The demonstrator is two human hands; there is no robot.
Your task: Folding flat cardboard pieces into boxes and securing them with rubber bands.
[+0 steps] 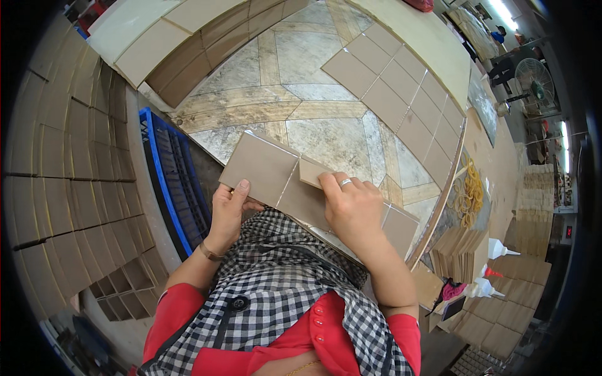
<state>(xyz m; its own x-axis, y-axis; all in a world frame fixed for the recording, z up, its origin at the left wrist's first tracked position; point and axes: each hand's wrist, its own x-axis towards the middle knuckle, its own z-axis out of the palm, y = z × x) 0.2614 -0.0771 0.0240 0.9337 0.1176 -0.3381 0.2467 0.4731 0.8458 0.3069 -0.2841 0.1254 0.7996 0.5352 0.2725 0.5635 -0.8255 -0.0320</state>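
A long brown cardboard strip (260, 164) lies tilted across the near edge of the patterned table, with white glue lines along its far edge and across it. My left hand (229, 207) grips its left end, thumb on top and fingers underneath. In my right hand (353, 203) is a small brown cardboard piece (311, 172), pinched at its right end and held at the strip's far edge beside a glue line. My right fingertips are partly hidden, and so is the strip beneath that hand.
Several brown panels with white lines (401, 94) lie at the table's right. Brown boxes (182, 69) stand at the back left, stacked cartons (75, 169) at the left. Nearby are a blue crate (172, 169), yellow rubber bands (469, 191), upright cardboard pieces (458, 250) and white squeeze bottles (498, 249).
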